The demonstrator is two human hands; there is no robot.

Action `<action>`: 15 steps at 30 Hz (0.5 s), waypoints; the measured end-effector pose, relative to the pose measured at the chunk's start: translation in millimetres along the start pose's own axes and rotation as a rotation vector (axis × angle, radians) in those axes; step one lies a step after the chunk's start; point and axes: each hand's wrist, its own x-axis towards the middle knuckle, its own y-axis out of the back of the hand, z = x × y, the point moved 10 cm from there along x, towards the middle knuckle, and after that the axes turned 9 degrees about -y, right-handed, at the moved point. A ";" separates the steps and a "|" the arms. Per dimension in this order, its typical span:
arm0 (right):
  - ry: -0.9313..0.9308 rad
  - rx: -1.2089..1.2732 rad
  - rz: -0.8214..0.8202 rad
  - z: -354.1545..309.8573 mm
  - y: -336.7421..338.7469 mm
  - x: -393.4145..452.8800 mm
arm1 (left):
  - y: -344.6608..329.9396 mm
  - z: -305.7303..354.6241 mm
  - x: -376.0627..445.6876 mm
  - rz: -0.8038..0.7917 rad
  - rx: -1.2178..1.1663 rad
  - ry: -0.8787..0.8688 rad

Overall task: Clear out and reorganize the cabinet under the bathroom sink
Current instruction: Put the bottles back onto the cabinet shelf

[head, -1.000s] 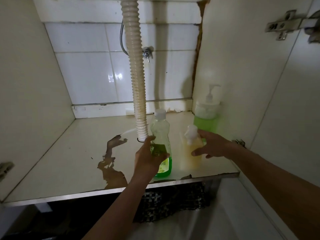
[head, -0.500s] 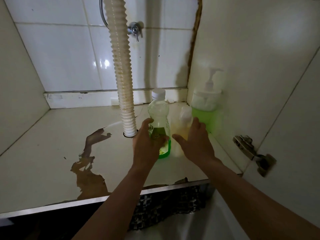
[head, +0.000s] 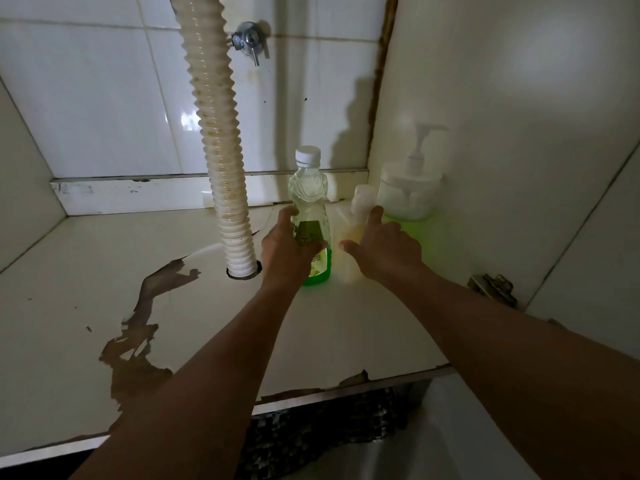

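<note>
I note the left hand (head: 289,251) gripping the green bottle (head: 310,216), which stands upright on the cabinet floor (head: 86,271) just right of the drain hose (head: 221,150). The right hand (head: 384,251) wraps the pale yellow bottle (head: 349,244), right of the hose beyond the green one. The pump dispenser (head: 410,188) stands further right, against the side wall.

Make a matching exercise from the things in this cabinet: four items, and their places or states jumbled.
Things:
1. green bottle
2. pump bottle
3. hose
4. valve

Places or states:
A. on the tiled wall
B. runs down into a hole in the shelf
C. in the back right corner
D. gripped by the left hand

Pairs: 1-D, 2-C, 3-B, 4-A
</note>
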 end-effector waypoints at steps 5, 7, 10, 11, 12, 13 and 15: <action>0.011 -0.071 -0.044 -3.2 -1.6 2.8 | -3.5 -2.2 -3.3 -0.064 0.051 0.076; 0.005 -0.086 -0.080 -3.5 -1.4 1.2 | -6.2 -4.4 -10.0 -0.148 0.063 0.169; 0.016 -0.014 -0.086 -7.6 9.8 -17.2 | 0.5 -1.9 -26.0 -0.190 0.091 0.233; 0.038 0.017 -0.068 -8.7 16.6 -28.6 | 5.6 3.9 -33.6 -0.186 0.108 0.196; 0.057 0.059 -0.059 -7.9 22.8 -42.0 | 12.7 11.9 -42.5 -0.176 0.125 0.134; 0.070 0.122 -0.062 -3.7 26.8 -55.5 | 21.5 20.1 -54.0 -0.162 0.143 0.073; 0.064 0.297 -0.110 14.4 26.5 -82.8 | 43.3 33.8 -80.9 -0.111 0.175 -0.024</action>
